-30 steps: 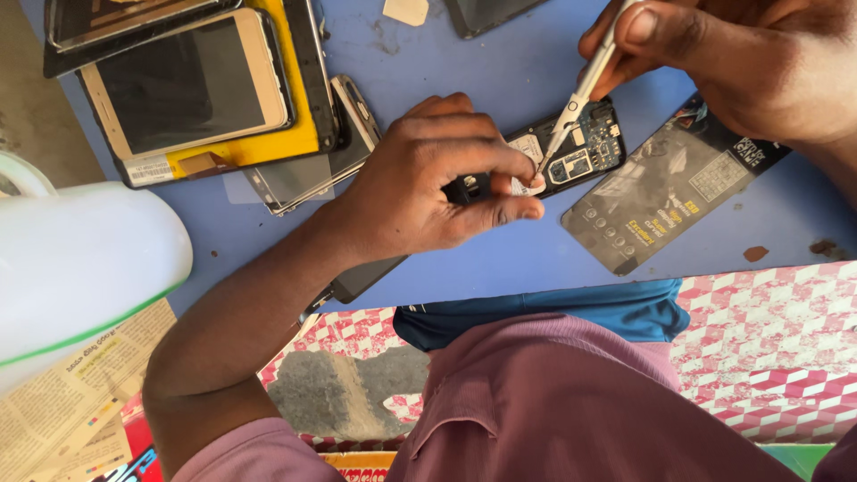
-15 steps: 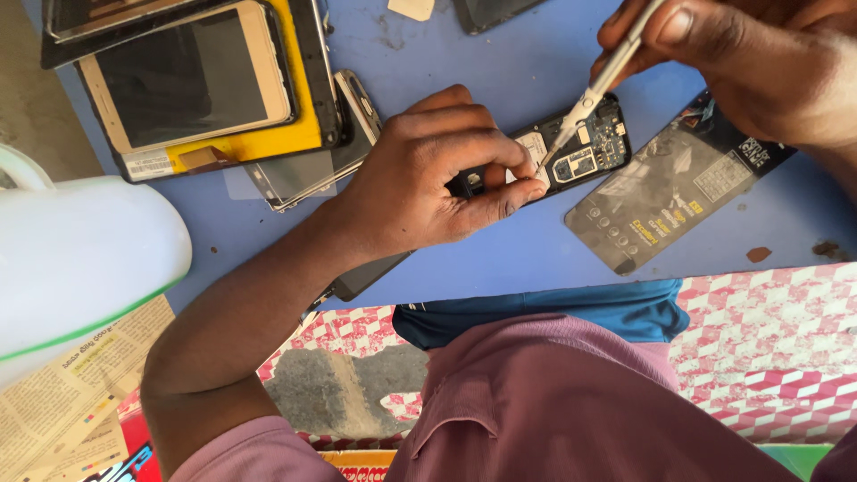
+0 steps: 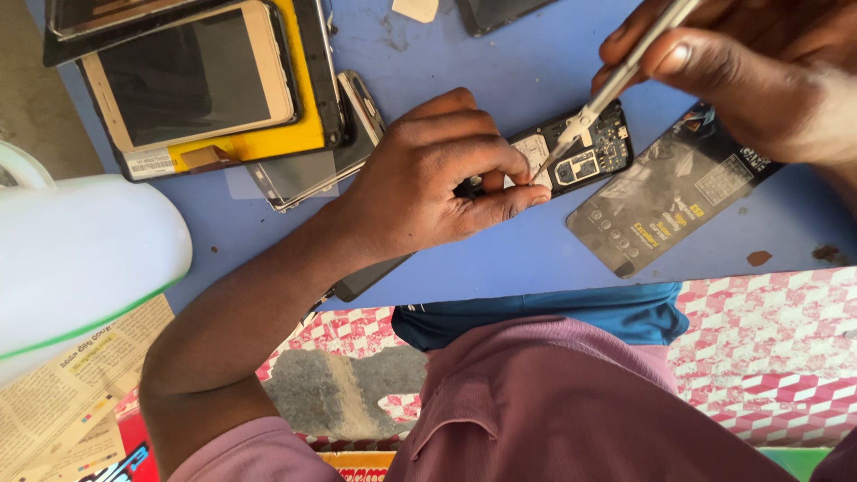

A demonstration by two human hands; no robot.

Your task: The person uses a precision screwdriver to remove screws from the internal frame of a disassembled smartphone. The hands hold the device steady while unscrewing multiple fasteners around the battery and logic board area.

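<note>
An opened black phone (image 3: 594, 152) with its circuit board showing lies on the blue table (image 3: 536, 259). My left hand (image 3: 428, 183) pins its near end down, fingers curled over it. My right hand (image 3: 750, 71), at the top right, grips a thin silver tool (image 3: 616, 85) like a pen. The tool's tip touches the board just beside my left fingertips. Part of the phone is hidden under my left hand.
A dark printed flat packet (image 3: 678, 201) lies right of the phone. Stacked tablets and phones, one with a yellow frame (image 3: 192, 76), fill the top left. A white plastic container (image 3: 71, 259) and newspaper (image 3: 62, 402) sit at the left. My maroon shirt (image 3: 571, 411) fills the bottom.
My right hand has shifted slightly up and right, and the tool's tip has slid along the board toward my left fingertips. My left hand has stayed on the phone.
</note>
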